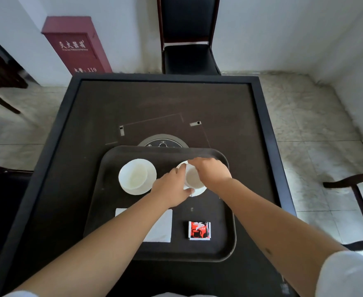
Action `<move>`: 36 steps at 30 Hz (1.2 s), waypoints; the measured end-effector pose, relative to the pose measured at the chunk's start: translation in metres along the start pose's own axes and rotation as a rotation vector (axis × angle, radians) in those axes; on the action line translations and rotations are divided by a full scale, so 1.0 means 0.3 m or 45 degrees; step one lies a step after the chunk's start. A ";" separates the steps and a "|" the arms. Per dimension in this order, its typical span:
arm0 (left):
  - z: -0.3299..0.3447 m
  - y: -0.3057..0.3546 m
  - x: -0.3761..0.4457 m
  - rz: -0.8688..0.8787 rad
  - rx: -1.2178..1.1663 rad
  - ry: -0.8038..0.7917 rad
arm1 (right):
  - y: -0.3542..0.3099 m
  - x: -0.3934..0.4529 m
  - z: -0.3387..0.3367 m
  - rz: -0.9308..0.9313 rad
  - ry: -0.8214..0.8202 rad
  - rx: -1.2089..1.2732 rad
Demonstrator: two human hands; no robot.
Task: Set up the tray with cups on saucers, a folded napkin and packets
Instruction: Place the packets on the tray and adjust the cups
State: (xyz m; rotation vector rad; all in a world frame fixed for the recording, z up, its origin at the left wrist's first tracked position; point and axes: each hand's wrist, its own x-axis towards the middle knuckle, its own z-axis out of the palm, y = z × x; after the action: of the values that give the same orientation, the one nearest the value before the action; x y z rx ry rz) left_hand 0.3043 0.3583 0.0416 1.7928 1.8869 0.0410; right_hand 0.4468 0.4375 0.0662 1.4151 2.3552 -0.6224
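Note:
A dark tray (112,185) lies on the black table. On its left stands a white cup (133,174) on a white saucer (151,170). On its right a second white cup (194,177) sits on a saucer (200,191). My left hand (171,187) holds this saucer at its left edge, thumb at the near rim. My right hand (210,171) grips the cup from the right and above. A folded white napkin (161,228) lies at the tray's near left, partly under my left forearm. A red packet (199,230) lies at the near right.
The black table (90,116) has a raised rim and a round panel (163,142) behind the tray. A dark chair (189,39) stands at the far side, another chair (358,189) at the right. A red cabinet (75,46) leans against the wall.

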 end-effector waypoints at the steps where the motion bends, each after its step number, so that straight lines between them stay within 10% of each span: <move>1: -0.005 0.003 0.001 0.003 -0.041 -0.042 | 0.002 -0.002 -0.003 0.027 -0.013 0.041; 13: -0.036 0.031 0.020 -0.008 0.225 0.044 | 0.048 -0.068 0.078 0.300 0.289 0.635; 17: 0.000 0.020 -0.030 -0.157 -0.160 0.328 | 0.044 -0.084 0.106 0.412 0.289 0.761; 22: 0.053 0.031 -0.035 -0.298 -0.593 0.164 | 0.019 -0.111 0.134 0.413 0.268 0.863; 36: 0.047 -0.018 0.007 -0.207 -0.707 0.135 | 0.033 -0.093 0.155 0.565 0.255 1.295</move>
State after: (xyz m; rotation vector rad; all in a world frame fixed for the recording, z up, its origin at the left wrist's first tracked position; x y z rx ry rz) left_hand 0.3048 0.3549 0.0267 1.2787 1.8499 0.5541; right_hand 0.4706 0.3965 0.0380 2.3795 1.7329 -1.7252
